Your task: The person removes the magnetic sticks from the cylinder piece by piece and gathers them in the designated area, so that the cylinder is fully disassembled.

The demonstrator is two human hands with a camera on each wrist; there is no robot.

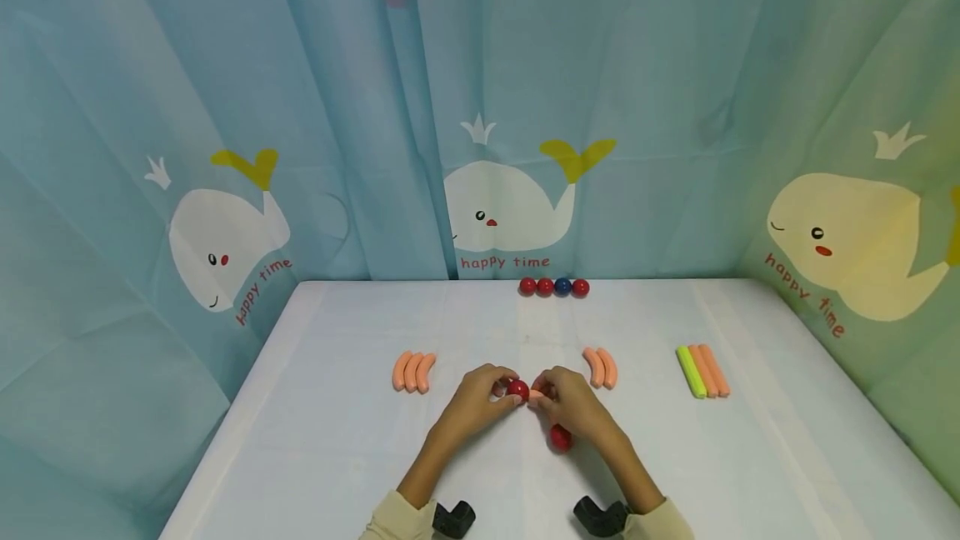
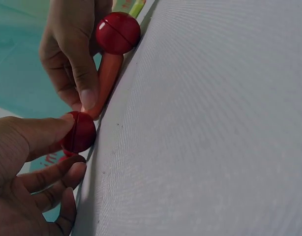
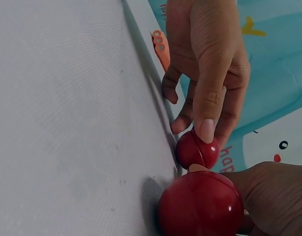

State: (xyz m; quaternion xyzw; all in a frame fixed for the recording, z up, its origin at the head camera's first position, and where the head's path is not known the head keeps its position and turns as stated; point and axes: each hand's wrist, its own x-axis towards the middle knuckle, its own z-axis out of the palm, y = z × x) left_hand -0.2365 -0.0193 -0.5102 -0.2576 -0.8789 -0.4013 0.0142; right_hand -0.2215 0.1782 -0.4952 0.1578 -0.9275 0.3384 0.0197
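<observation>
My left hand (image 1: 474,400) pinches a glossy red ball (image 2: 81,132) between thumb and fingers. Close against that ball is the end of an orange stick (image 2: 109,73), which my right hand (image 1: 573,402) pinches near this end. At the stick's other end sits a second red ball (image 1: 560,438), just below the right hand in the head view; it looms large in the right wrist view. Part of another red ball (image 1: 498,390) shows behind the left fingers. In the head view most of the stick is hidden by the right hand.
Three curved orange sticks (image 1: 413,372) lie left of the hands, two more curved sticks (image 1: 601,367) just right. Farther right are a green stick (image 1: 692,372) and two straight orange sticks (image 1: 708,371). Red balls (image 1: 545,287) and a blue ball (image 1: 562,287) line the table's back edge.
</observation>
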